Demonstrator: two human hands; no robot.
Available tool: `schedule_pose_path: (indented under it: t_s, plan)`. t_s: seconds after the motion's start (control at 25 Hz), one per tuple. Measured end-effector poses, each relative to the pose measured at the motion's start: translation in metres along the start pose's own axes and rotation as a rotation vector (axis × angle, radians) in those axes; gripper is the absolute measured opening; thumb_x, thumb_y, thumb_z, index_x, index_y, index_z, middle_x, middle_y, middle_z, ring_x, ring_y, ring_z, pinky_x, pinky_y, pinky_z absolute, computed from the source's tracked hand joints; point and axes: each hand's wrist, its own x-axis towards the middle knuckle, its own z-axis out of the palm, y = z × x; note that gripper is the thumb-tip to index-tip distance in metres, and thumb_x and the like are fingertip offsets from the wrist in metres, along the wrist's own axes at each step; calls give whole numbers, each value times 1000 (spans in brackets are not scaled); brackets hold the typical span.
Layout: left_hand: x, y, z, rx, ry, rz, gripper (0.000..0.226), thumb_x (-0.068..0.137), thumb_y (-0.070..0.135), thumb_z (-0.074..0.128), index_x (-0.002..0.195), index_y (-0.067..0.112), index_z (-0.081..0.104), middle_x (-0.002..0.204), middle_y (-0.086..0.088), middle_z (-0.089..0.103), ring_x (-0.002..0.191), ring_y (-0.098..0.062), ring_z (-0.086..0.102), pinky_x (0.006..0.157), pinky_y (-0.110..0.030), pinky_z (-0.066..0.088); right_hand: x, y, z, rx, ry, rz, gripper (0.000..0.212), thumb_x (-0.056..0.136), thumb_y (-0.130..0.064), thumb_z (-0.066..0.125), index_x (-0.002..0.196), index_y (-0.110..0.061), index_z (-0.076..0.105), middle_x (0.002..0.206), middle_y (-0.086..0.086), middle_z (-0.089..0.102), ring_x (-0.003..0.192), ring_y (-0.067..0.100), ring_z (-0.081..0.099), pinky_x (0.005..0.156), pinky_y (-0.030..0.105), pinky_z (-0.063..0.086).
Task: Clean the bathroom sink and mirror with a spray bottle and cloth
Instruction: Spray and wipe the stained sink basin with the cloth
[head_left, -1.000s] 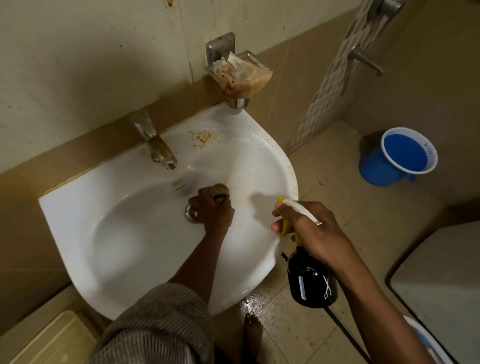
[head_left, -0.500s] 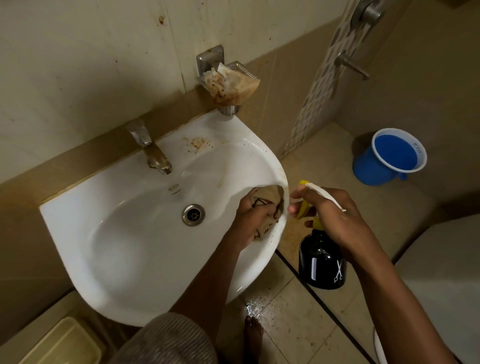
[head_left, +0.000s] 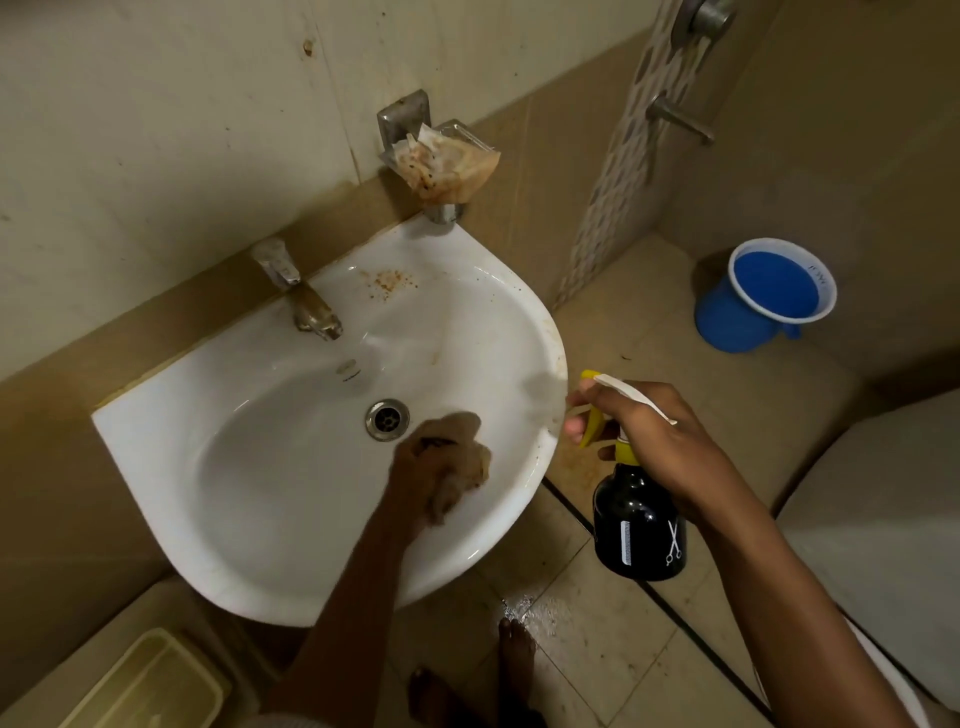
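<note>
One sink (head_left: 249, 467), one cloth (head_left: 460, 467), one bottle (head_left: 639, 525), two hands. The left hand (head_left: 423, 475) clutches the cloth, bunched under its fingers against the basin just right of the drain (head_left: 387, 420). The right hand (head_left: 660, 441) grips the bottle's neck beside the sink's rim, fingers on the trigger.

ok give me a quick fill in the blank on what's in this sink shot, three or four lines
1. The left hand presses a brown ____ against the sink basin.
2. The right hand holds a black spray bottle with a ____ trigger.
3. The bucket on the floor is ____.
4. Rusty specks stain the sink ledge right of the ____.

Missing words: cloth; yellow; blue; tap
</note>
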Motion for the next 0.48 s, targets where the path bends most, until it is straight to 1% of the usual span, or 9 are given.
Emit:
schedule_pose_path:
  t_s: [0.04, 0.08, 0.12, 0.16, 0.2, 0.28, 0.32, 0.4, 0.48]
  plan:
    - [3, -3, 10, 111, 51, -55, 12, 78, 4, 64, 84, -7, 63, 72, -13, 63, 68, -49, 59, 71, -38, 48, -1, 1, -1, 5, 3, -3, 27, 102, -33, 60, 101, -15, 80, 87, 8, 83, 81, 17, 74, 82, 41, 57]
    - [3, 0, 23, 263, 118, -103, 18, 84, 9, 66, 100, 3, 69, 88, -7, 67, 88, -43, 65, 76, -30, 49, -2, 1, -2, 7, 13, -9, 28, 103, -34, 59, 100, -15, 80, 88, 9, 83, 81, 17, 75, 82, 40, 58]
    - [2, 2, 35, 368, 175, -143, 22, 90, 12, 64, 111, 11, 67, 98, 0, 66, 97, -30, 66, 76, -21, 47, -3, 2, -5, 8, 25, -15, 28, 103, -34, 59, 100, -15, 80, 89, 11, 83, 83, 18, 75, 82, 39, 58]
    - [-1, 7, 45, 376, 166, -156, 20, 93, 14, 61, 112, 16, 63, 101, 3, 64, 95, -17, 65, 72, -17, 48, -5, 3, -8, 9, 34, -21, 29, 104, -34, 58, 100, -16, 80, 90, 12, 83, 86, 21, 76, 82, 39, 58]
    - [-3, 12, 52, 323, 141, -139, 18, 90, 16, 61, 108, 19, 62, 100, 3, 64, 90, -11, 63, 72, -20, 50, -6, 3, -11, 11, 44, -24, 28, 104, -34, 58, 100, -17, 80, 90, 12, 83, 89, 24, 77, 82, 38, 59]
    - [-13, 22, 63, 239, 106, -111, 20, 79, 20, 61, 98, 23, 60, 95, 3, 65, 84, -9, 62, 76, -24, 52, -9, 3, -15, 23, 59, -21, 28, 104, -34, 58, 101, -18, 81, 90, 11, 83, 96, 28, 77, 82, 37, 59]
    - [-16, 23, 65, 260, 86, -80, 22, 74, 20, 61, 96, 24, 60, 91, 5, 65, 81, -6, 62, 74, -23, 53, -10, 2, -17, 35, 67, -20, 28, 103, -34, 59, 102, -18, 81, 91, 11, 84, 98, 29, 77, 81, 36, 59]
    - [-17, 21, 71, 414, 40, 22, 31, 68, 19, 67, 98, 24, 62, 89, 11, 63, 78, 1, 62, 68, -9, 49, -12, 1, -18, 67, 80, -16, 28, 103, -34, 59, 103, -17, 81, 92, 11, 84, 98, 29, 77, 80, 34, 58]
    - [-16, 19, 75, 629, 36, 119, 48, 62, 19, 75, 109, 20, 65, 95, 11, 58, 87, 0, 59, 68, 1, 41, -14, -1, -19, 86, 87, -23, 28, 103, -35, 59, 102, -17, 81, 92, 11, 84, 95, 26, 78, 79, 33, 57]
